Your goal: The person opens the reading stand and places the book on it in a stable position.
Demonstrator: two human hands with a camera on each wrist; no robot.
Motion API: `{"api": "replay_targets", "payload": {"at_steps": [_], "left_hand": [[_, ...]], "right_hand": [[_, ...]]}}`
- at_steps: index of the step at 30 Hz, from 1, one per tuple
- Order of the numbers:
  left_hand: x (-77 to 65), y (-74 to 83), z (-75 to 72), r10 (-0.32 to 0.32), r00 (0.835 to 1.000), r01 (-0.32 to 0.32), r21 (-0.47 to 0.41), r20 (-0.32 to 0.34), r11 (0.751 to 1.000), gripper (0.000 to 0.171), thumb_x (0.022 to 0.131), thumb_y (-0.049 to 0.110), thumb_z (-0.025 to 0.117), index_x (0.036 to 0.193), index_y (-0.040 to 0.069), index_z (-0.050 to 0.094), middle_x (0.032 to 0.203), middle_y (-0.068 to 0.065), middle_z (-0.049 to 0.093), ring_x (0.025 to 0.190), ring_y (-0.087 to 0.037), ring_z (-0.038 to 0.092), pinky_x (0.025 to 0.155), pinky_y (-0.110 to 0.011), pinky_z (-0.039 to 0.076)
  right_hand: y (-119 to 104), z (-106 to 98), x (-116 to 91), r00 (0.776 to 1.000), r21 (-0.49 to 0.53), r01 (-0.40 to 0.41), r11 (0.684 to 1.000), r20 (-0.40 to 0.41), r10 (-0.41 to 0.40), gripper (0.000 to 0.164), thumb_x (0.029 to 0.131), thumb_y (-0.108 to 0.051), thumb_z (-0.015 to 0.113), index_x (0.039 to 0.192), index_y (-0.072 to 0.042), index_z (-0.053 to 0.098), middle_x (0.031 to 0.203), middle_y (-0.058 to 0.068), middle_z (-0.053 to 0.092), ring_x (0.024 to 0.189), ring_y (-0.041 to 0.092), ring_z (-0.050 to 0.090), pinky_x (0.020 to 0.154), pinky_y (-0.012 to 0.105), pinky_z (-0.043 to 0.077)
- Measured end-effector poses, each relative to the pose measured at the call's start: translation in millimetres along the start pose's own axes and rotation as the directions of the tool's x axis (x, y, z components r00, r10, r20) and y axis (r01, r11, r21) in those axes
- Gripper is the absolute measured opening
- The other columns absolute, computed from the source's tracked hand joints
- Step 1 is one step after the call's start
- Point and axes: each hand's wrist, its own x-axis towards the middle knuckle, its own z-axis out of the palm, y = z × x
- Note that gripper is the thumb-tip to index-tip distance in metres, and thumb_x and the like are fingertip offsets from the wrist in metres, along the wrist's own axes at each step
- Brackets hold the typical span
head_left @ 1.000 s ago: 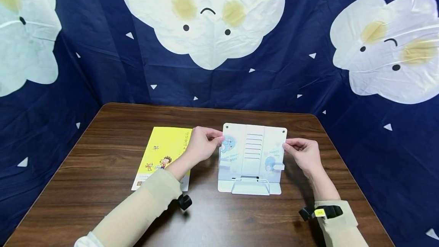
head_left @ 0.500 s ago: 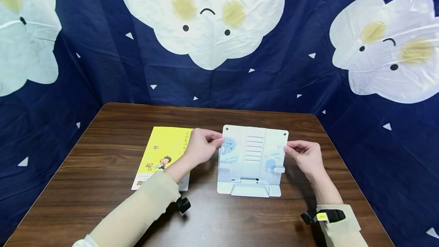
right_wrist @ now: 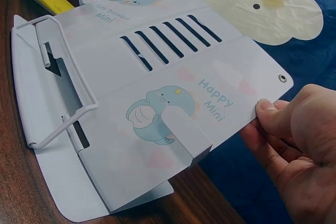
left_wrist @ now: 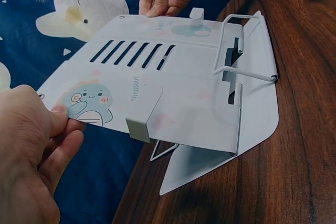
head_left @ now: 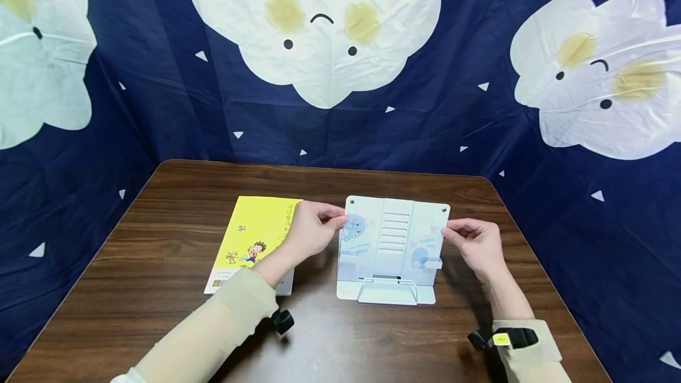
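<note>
A white book stand (head_left: 391, 241) with blue cartoon dinosaurs and a slotted middle stands on the table, its back panel raised at a slant over a flat base. My left hand (head_left: 311, 229) pinches the panel's left edge near the top, thumb in front. On the opposite edge my right hand (head_left: 476, 247) pinches the panel the same way. A wire page holder (head_left: 388, 291) lies across the front of the base. Side clips (right_wrist: 186, 135) fold over the panel's edges. In the left wrist view a wire leg (left_wrist: 164, 150) shows behind the panel.
A yellow book (head_left: 260, 223) lies flat to the left of the stand, partly under my left forearm. The brown wooden table (head_left: 340, 341) ends at a dark blue cloth (head_left: 255, 117) with white clouds on it.
The panel's top edge has dropped slightly and shifted a little to the right. Both hands keep their pinch and move slightly with it.
</note>
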Motion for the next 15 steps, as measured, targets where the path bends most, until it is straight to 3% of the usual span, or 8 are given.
{"api": "replay_targets", "payload": {"at_steps": [15], "left_hand": [[-7.6,6.2,-1.1,0.051,0.999,-0.051,-0.015,-0.015,0.999,0.004,0.091,0.004,0.084,0.094,0.006,0.086,0.086,0.003,0.080,0.066,-0.011,0.069,0.057,-0.029,0.056]], "right_hand": [[1.0,-4.5,-7.0,1.000,0.032,0.014,0.999,0.005,-0.014,0.011,0.086,0.018,0.078,0.095,0.017,0.074,0.081,0.010,0.078,0.070,0.009,0.072,0.065,0.021,0.059]]}}
